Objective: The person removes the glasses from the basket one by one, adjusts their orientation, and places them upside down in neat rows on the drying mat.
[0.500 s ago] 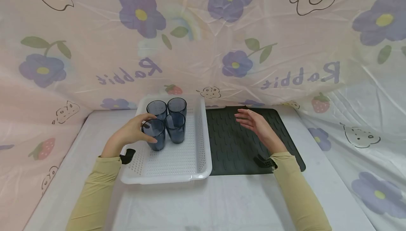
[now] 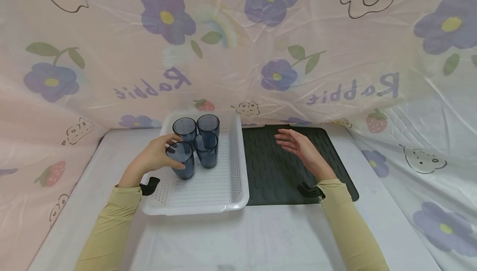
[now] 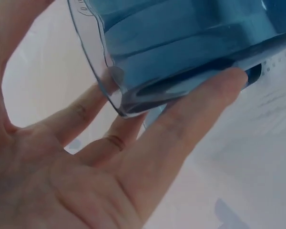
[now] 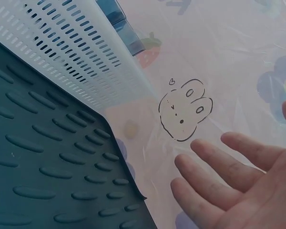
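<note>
Since 0.5 s earlier, 1 smoky-blue glass (image 2: 187, 158) had shifted slightly toward the near side of the white basket (image 2: 193, 211). The left hand (image 2: 155, 155) pinched it between thumb and fingers near its rim; whether its base touched the basket was unclear. Just beyond and beside it stood 3 other glasses (image 2: 207, 153). The right hand (image 2: 302, 149), fingers extended with small gaps, hovered above the black mat (image 2: 266, 171).
</note>
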`<state>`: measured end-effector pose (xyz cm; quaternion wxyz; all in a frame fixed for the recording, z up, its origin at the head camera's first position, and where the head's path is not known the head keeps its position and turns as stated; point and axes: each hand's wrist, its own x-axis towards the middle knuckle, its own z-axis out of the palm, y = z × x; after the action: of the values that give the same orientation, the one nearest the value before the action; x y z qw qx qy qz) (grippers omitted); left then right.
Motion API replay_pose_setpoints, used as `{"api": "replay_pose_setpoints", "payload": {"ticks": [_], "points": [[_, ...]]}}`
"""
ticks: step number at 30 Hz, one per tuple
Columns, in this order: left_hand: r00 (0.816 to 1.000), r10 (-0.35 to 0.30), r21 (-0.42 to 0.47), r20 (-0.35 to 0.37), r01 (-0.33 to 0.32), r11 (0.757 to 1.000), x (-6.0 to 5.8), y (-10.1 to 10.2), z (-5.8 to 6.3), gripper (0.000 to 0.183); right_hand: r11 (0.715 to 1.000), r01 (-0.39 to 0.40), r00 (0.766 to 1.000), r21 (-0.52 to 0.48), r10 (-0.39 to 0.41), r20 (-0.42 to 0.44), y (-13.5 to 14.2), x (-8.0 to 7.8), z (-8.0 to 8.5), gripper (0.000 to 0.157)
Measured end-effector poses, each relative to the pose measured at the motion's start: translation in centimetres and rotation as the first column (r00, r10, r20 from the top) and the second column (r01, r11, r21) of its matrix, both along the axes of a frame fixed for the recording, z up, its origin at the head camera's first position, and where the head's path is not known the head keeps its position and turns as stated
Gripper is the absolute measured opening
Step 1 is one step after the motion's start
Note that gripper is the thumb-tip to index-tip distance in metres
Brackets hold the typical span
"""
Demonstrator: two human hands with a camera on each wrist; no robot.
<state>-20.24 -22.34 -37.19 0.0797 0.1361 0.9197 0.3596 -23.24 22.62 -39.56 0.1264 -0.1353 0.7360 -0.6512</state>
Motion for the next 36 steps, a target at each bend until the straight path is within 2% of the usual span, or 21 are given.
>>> {"api": "replay_pose_setpoints", "payload": {"ticks": [5,9,17,23,32,36], "points": [[0.998,0.058,0.004,0.000,-0.058,0.998,0.4,-0.6,0.5,0.085,1.000,-0.004,1.000,-0.004,0.004,0.004,0.3,0.1,0.1,0.055],[0.994,0.113,0.055,-0.009,-0.112,0.992,1.1,-1.1,1.2,0.086,1.000,-0.009,1.000,-0.016,0.009,0.002,0.3,0.1,0.0,0.054],[0.988,0.154,0.152,0.006,-0.153,0.976,2.7,-1.5,2.3,0.093,1.000,-0.012,1.000,-0.013,0.012,-0.002,0.4,0.1,-0.2,0.056],[0.976,0.216,0.200,-0.027,-0.206,0.958,3.9,-1.7,3.1,0.091,1.000,-0.005,1.000,-0.012,0.005,-0.016,0.2,0.1,-0.2,0.057],[0.947,0.316,0.294,-0.055,-0.287,0.912,5.0,-1.6,4.4,0.086,1.000,-0.002,1.000,-0.016,0.001,-0.013,-0.3,0.2,0.2,0.056],[0.936,0.348,0.369,-0.052,-0.305,0.878,5.2,-1.5,4.7,0.082,1.000,-0.009,1.000,-0.021,0.008,-0.016,-0.7,0.1,0.3,0.058]]}}
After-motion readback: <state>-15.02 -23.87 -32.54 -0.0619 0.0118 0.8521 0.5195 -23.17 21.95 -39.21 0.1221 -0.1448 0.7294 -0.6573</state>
